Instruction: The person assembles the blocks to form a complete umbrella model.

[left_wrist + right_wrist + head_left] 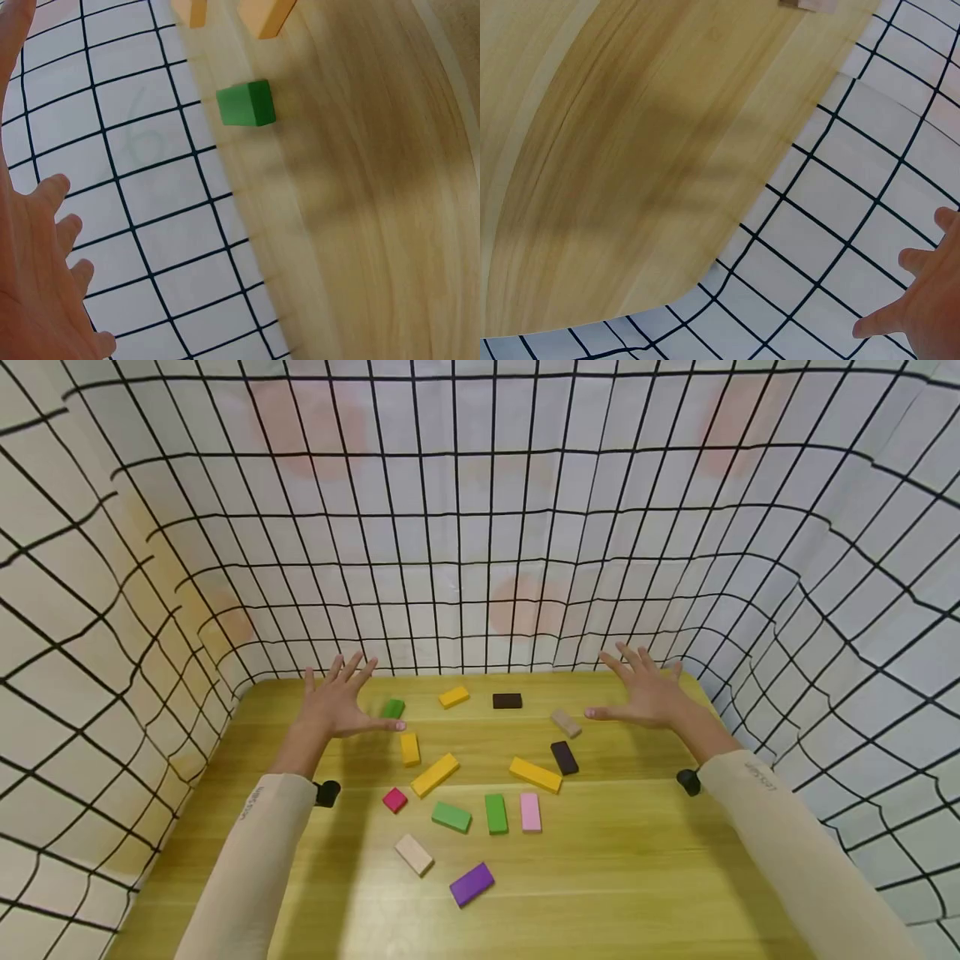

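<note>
My left hand (341,702) is held over the far left of the table, fingers spread and nothing in them. Its thumb overlaps the space between a small green block (393,708) and a short yellow block (409,749) in the head view. On the far right my right hand (645,693) is spread the same way, also holding nothing. Nearest to its thumb lies a small beige block (566,723), with a dark brown block (565,757) just below. In the left wrist view the green block (247,103) stands out beside the table's edge.
Long yellow blocks (536,775), green blocks (496,814), a pink block (531,812), a red block (395,800), a cream block (414,855) and a purple block (472,885) lie scattered on the wooden table (615,877). Black grid netting (465,539) before white cloth borders the back and sides.
</note>
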`<state>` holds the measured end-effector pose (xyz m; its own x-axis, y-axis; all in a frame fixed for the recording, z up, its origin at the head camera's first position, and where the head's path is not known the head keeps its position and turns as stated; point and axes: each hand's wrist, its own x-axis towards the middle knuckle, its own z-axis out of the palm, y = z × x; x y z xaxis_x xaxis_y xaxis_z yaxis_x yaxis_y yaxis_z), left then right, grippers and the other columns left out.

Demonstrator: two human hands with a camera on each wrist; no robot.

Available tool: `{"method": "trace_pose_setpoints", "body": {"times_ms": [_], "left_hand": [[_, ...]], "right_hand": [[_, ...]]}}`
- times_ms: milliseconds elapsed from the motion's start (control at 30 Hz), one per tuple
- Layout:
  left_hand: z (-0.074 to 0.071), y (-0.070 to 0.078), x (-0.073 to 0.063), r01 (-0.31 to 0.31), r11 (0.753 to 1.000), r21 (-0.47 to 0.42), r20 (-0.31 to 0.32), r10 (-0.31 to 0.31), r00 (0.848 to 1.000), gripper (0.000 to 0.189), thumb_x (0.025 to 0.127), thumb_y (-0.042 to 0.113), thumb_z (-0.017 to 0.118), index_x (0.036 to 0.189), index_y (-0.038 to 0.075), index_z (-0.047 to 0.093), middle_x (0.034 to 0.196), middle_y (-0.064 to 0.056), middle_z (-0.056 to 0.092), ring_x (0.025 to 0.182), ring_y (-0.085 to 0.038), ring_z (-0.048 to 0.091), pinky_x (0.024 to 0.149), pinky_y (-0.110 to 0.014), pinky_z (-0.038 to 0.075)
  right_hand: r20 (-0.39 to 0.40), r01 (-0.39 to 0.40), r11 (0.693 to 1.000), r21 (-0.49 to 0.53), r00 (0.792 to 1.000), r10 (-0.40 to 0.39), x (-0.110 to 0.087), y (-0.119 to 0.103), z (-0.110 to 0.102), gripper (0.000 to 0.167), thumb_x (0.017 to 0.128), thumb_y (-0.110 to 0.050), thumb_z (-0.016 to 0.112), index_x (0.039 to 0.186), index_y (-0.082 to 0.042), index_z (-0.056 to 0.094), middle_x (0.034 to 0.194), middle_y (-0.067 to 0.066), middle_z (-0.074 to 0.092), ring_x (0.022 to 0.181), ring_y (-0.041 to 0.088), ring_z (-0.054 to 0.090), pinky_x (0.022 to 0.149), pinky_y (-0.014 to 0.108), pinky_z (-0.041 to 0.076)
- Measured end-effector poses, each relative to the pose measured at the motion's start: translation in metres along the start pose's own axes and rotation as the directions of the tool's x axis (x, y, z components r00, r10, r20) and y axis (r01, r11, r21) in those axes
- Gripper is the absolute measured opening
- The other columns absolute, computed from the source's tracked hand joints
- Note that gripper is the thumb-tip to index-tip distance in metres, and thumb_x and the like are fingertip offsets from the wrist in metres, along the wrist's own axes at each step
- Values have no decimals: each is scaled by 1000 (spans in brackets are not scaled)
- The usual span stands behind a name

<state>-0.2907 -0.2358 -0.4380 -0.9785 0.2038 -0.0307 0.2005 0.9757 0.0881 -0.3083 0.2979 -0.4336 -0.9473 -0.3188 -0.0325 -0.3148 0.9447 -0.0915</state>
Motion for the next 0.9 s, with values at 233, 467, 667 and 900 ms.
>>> {"method": "trace_pose_setpoints", "body": {"times_ms": [233, 467, 667, 900], "left_hand": [[0, -2, 0, -6, 1000, -12, -28, 5, 1000, 133, 66, 99, 54, 167, 29, 1, 175, -8, 2, 160, -41, 4, 119, -74, -9], [-1, -4, -2, -18, 1000, -24, -35, 17, 999, 133, 67, 97, 56, 167, 28, 3, 175, -8, 5, 160, -43, 8, 120, -75, -7], [4, -5, -4, -37, 999, -28, -47, 36, 998, 132, 67, 96, 58, 168, 26, 10, 174, -9, 12, 159, -42, 14, 121, -74, -2], [12, -4, -11, -69, 995, -75, -61, 64, 996, 130, 69, 93, 62, 168, 25, 12, 173, -11, 16, 158, -41, 17, 123, -72, 3]], "right_hand": [[5, -3, 1000, 18, 1000, 2, 2, 2, 1, 112, 83, -85, 55, 168, -29, 10, 175, 12, -3, 157, 50, -1, 103, 91, -7], [18, 2, 999, 48, 1000, -3, 1, 3, 3, 109, 85, -83, 56, 167, -26, 14, 175, 12, -2, 158, 49, 0, 104, 90, -8], [-4, 24, 997, 67, 1000, -23, -3, 4, 8, 106, 86, -80, 58, 167, -25, 17, 174, 14, 4, 157, 48, 10, 106, 90, -3], [-29, 48, 993, 111, 999, -45, -10, 0, 16, 104, 87, -77, 59, 167, -23, 18, 173, 17, 9, 155, 50, 17, 109, 87, -1]]}}
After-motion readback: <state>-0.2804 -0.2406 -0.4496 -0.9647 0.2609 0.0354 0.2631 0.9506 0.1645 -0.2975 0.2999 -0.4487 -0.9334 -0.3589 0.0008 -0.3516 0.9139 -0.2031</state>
